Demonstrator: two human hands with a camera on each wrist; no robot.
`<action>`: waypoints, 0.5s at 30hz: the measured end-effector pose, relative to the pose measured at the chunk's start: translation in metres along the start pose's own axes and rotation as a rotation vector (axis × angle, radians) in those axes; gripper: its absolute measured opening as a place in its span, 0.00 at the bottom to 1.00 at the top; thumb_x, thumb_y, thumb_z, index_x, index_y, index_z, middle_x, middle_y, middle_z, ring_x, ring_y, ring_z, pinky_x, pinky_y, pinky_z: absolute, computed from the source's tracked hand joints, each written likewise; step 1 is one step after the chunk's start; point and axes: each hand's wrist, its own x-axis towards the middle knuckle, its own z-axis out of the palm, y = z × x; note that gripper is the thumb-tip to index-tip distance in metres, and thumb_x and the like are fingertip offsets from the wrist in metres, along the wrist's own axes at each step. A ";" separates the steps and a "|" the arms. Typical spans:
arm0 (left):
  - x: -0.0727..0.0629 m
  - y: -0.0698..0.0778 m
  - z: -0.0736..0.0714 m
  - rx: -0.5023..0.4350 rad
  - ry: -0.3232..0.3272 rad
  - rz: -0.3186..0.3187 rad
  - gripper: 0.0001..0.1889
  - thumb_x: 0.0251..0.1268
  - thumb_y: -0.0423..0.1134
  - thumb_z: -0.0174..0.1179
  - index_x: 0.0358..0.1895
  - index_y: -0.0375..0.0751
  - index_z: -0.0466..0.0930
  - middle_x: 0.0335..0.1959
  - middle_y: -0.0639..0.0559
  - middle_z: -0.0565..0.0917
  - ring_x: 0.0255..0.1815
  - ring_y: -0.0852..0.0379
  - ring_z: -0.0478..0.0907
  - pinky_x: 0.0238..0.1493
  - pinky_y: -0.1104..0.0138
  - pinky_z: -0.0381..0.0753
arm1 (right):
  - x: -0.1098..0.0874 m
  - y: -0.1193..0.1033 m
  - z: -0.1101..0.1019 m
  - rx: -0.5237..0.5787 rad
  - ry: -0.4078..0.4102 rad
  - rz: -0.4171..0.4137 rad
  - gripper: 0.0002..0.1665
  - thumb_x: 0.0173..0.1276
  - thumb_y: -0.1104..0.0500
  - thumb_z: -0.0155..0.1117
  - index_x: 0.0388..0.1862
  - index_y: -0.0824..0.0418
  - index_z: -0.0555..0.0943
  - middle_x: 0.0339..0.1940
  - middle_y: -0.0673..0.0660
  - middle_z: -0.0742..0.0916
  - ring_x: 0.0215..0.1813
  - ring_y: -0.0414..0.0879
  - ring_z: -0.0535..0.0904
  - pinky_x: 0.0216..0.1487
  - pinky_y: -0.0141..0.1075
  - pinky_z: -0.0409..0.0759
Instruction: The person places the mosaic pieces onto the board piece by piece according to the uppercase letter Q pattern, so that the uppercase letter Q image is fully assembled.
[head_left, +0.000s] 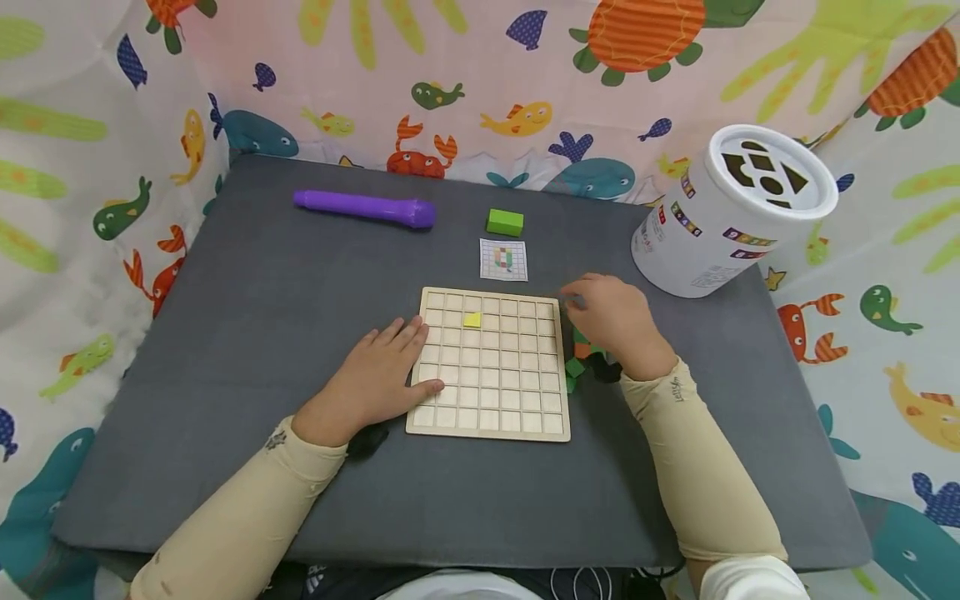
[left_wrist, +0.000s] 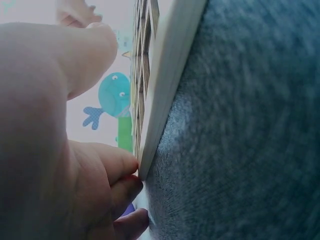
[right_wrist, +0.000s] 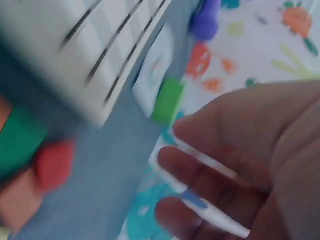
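Bears lettering [head_left: 716, 276] too small to read on tub [head_left: 712, 218] beyond right hand [head_left: 617, 318]. Lays left hand [head_left: 381, 371], with thumb splayed, on edge of grid board [head_left: 491, 397] between hands; curves right hand loosely, with thumb and fingertips parted, near blocks [head_left: 575, 367].

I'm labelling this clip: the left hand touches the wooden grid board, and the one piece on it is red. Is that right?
Not quite: the one piece on the wooden grid board is yellow, as the head view shows. The left hand does touch the board.
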 end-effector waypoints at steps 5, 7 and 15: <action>-0.001 -0.002 0.002 0.005 0.007 -0.003 0.51 0.78 0.71 0.52 0.87 0.36 0.51 0.87 0.41 0.53 0.86 0.37 0.51 0.81 0.40 0.52 | -0.011 0.026 0.014 0.003 -0.051 0.129 0.12 0.74 0.55 0.70 0.50 0.53 0.95 0.47 0.55 0.92 0.38 0.51 0.85 0.31 0.48 0.83; -0.001 -0.002 0.001 0.003 0.008 -0.003 0.51 0.78 0.70 0.53 0.87 0.36 0.51 0.87 0.41 0.53 0.86 0.37 0.51 0.81 0.40 0.52 | -0.012 0.030 0.021 0.007 -0.069 0.141 0.12 0.74 0.51 0.72 0.50 0.52 0.95 0.43 0.54 0.93 0.36 0.49 0.85 0.30 0.47 0.82; 0.001 0.002 -0.001 -0.001 -0.002 -0.002 0.51 0.78 0.70 0.52 0.87 0.36 0.50 0.87 0.41 0.52 0.86 0.37 0.50 0.81 0.40 0.52 | -0.011 0.033 0.029 0.007 -0.011 0.210 0.13 0.74 0.49 0.71 0.45 0.55 0.94 0.33 0.54 0.91 0.31 0.51 0.84 0.29 0.51 0.82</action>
